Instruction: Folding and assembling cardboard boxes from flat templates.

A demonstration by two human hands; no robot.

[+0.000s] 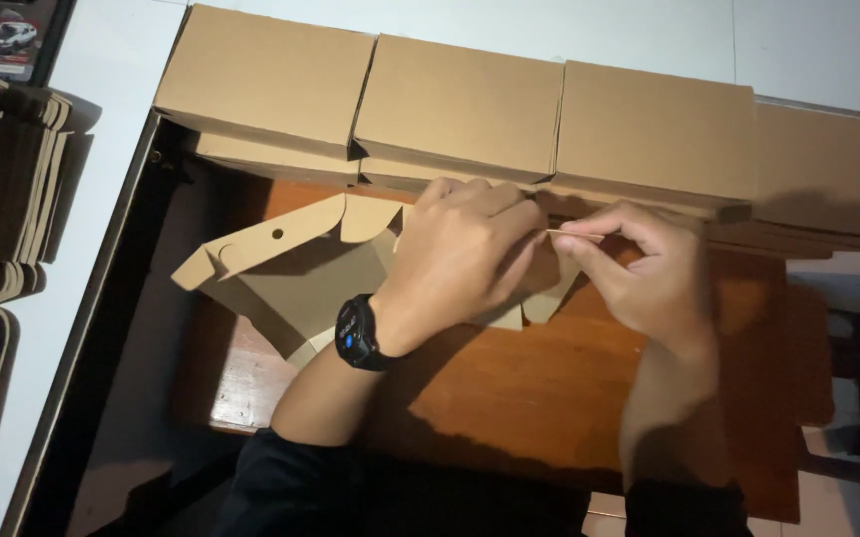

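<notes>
Cardboard box blank (291, 273), half-folded, brown, flaps up, both hands' grip pinched on it.

– The box (291, 273) being folded?
– Plain brown cardboard, matt, same as the finished boxes (460, 109) behind it.
– And the table (549, 388)?
– Reddish wood with a smooth, slightly glossy finish. The watch (355, 333) looks like shiny black plastic.

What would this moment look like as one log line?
left hand: pressing cardboard box blank | right hand: pinching flap edge | behind: folded boxes
</notes>
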